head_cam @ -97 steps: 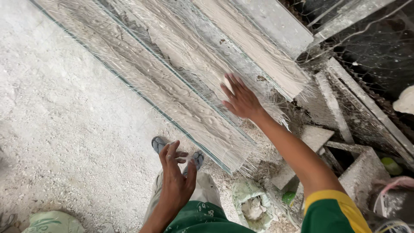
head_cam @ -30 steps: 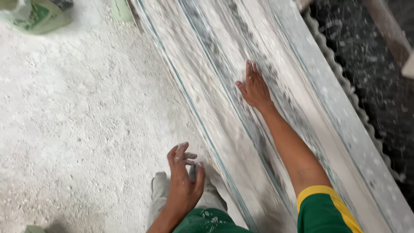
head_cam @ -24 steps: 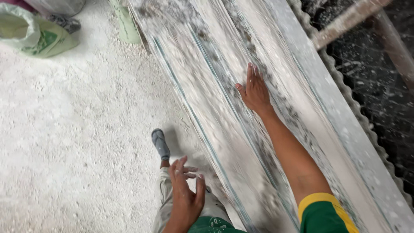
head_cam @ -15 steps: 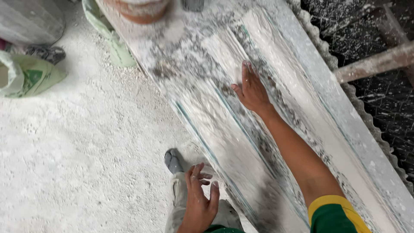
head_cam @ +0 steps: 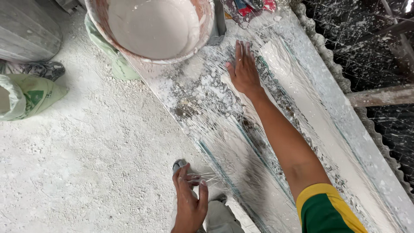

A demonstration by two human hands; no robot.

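My right hand (head_cam: pixel 243 69) lies flat, fingers together, on a long white plaster-covered bench (head_cam: pixel 276 142) spread with thin glassy fibres. It rests near the bench's far end, just below a large basin of white plaster (head_cam: pixel 155 28). My left hand (head_cam: pixel 189 203) hangs lower at the bench's near edge, fingers loosely curled, with a few fine fibre strands (head_cam: pixel 209 177) clinging to the fingertips. A grey shoe (head_cam: pixel 179 165) and my grey trouser leg (head_cam: pixel 220 218) show beneath it.
A green sack (head_cam: pixel 26 95) lies on the dusty white floor at left, a grey drum (head_cam: pixel 28 26) behind it. A corrugated sheet edge (head_cam: pixel 340 82) and a splattered dark mesh wall with a timber rail (head_cam: pixel 379 95) bound the bench on the right.
I have moved along the bench toward its far end; the plaster basin has come into view. My right hand has slid forward over the fibres. My left hand stays low by my leg.
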